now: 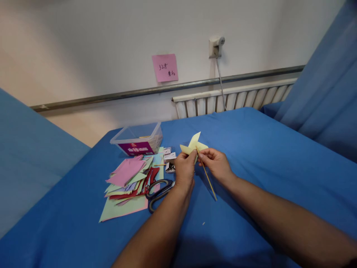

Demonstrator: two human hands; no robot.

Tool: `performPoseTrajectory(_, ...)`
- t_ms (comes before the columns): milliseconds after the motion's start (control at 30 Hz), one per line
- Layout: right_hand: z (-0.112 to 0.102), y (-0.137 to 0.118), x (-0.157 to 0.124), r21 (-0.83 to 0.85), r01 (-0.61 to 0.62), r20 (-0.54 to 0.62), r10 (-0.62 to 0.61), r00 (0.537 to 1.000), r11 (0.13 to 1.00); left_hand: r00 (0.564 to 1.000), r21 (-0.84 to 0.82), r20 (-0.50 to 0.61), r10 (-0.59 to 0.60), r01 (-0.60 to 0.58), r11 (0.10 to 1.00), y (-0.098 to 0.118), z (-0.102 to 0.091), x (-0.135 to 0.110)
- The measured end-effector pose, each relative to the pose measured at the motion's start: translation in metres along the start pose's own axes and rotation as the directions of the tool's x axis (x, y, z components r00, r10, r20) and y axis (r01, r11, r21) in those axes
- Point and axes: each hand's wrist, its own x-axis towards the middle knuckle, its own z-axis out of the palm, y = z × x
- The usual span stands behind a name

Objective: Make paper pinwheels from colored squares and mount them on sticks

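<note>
Head view: scissors (161,190) lie nearest, beside stacked coloured paper (129,175). Just beyond, over blue cloth (240,238), the left hand's (184,168) grip pinches a yellow paper pinwheel (194,141); the right's (216,163), narrow, holds the thin stick (209,181) near its top. Farther, a clear tub (136,139) stands before the wall (117,44).

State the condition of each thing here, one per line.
Pale yellow paper pinwheel: folded, held
Stick: held, top end at the pinwheel
Left hand: closed on the pinwheel
Right hand: apparently pinching the stick's top
Plastic box: lid off
Front small box: open
Scissors: lying down; open or shut hidden
Coloured paper: loosely piled
Pink note: stuck up
Plug: plugged in
</note>
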Motion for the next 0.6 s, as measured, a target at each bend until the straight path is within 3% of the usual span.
performPoseTrajectory(333, 0.0004, -0.0013, -0.0007, 0.043, -0.040, 0.007, 0.039, 0.999, 0.998, 1.000, 0.026, -0.010, 0.020, -0.020, 0.999, 0.0038, 0.0013, -0.0039)
performPoseTrajectory(600, 0.0000, -0.0012, -0.0008, 0.024, -0.004, -0.001, 0.004, 1.000, 1.000, 0.999, 0.068, -0.013, 0.038, -0.037, 0.997, 0.0046, 0.0015, -0.0039)
